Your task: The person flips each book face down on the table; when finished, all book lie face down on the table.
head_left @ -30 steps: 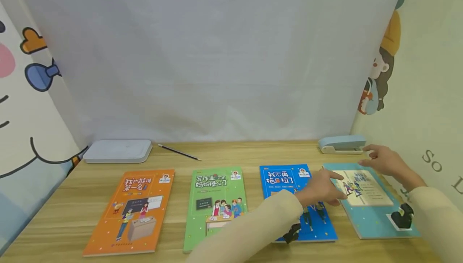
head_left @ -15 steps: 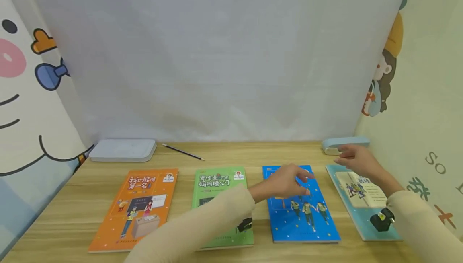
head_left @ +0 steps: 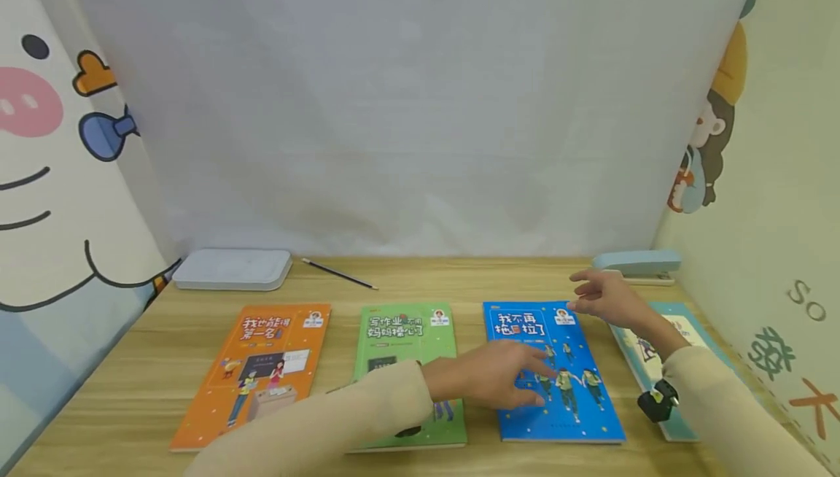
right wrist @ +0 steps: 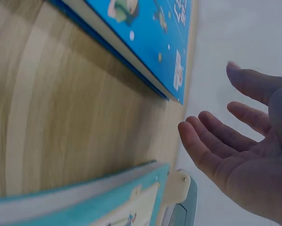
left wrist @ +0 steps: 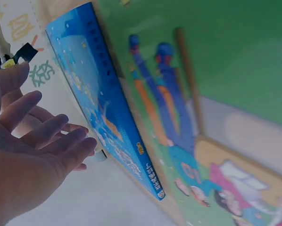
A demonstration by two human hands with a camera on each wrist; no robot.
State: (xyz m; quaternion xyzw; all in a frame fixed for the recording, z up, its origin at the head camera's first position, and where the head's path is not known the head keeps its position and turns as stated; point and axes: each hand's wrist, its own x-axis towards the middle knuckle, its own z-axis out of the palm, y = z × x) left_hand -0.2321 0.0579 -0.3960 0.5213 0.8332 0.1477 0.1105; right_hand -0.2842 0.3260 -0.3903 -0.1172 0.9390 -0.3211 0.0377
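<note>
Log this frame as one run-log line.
left hand: open, over blue book | right hand: open, at blue book's top right corner | teal book: beside it, untouched | stapler: behind

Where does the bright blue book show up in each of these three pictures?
Head: blue book lies right of centre, left hand over it.
Left wrist: its spine slants down the middle.
Right wrist: its corner fills the top.
Shared landmark: the stapler, bottom of the right wrist view.
</note>
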